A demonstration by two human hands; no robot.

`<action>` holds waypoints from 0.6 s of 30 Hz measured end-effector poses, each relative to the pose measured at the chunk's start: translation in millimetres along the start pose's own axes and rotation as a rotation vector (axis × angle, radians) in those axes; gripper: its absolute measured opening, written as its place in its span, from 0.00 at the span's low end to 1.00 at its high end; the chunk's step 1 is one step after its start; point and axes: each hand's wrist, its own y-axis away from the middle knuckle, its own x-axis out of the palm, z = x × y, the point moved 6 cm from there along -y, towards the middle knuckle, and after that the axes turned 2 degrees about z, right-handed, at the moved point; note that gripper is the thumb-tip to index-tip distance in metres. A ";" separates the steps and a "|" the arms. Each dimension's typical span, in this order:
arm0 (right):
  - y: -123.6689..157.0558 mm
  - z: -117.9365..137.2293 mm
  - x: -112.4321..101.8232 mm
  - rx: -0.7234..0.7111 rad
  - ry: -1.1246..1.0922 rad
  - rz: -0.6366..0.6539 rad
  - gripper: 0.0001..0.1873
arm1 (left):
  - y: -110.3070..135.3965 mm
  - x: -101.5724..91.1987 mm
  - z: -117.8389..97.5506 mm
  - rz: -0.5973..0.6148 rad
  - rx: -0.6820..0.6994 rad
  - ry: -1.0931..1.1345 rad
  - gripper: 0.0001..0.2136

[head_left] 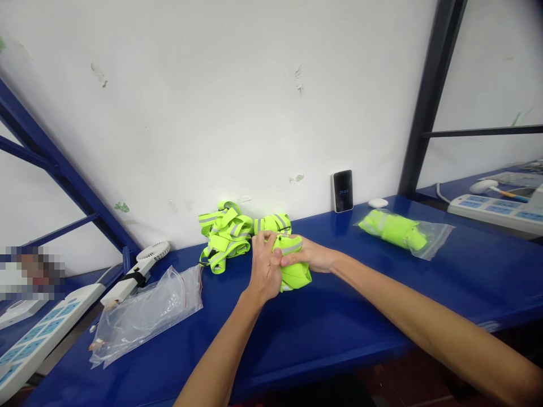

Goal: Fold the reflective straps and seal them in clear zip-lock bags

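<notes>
Both my hands meet over the middle of the blue bench [339,316] on a folded neon-yellow reflective strap bundle [294,274]. My left hand [263,265] grips the bundle from the left with curled fingers. My right hand [311,255] wraps round it from the right, fingers closed. Just behind lies a loose heap of the same neon straps with grey reflective bands [227,234].
A stack of clear plastic bags [148,311] lies at the left. A bagged neon bundle [401,230] rests at the right. A dark phone [342,191] leans on the white wall, beside a small white puck [378,203]. Power strips [496,212] and a small white fan [139,268] sit at the sides.
</notes>
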 end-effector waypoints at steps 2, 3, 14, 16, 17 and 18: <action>-1.9 -2.6 -1.6 -0.016 0.020 -0.027 0.25 | -1.8 -3.5 4.9 -0.020 -0.030 -0.080 0.27; -3.0 -4.0 -2.4 -0.038 0.040 -0.055 0.24 | -2.6 -4.6 8.2 -0.018 -0.041 -0.119 0.27; -2.3 -15.7 -24.6 -0.139 0.132 -0.393 0.19 | 8.5 -66.5 18.3 0.180 0.061 -0.564 0.26; -1.5 -16.5 -34.9 -0.141 0.122 -0.445 0.19 | 23.2 -110.8 37.4 0.259 0.020 -0.660 0.26; -1.8 -17.5 -39.2 -0.144 0.112 -0.467 0.20 | 32.8 -135.7 51.4 0.288 -0.036 -0.706 0.28; -2.6 -18.8 -42.5 -0.145 0.100 -0.486 0.20 | 43.5 -160.1 66.2 0.312 -0.098 -0.750 0.30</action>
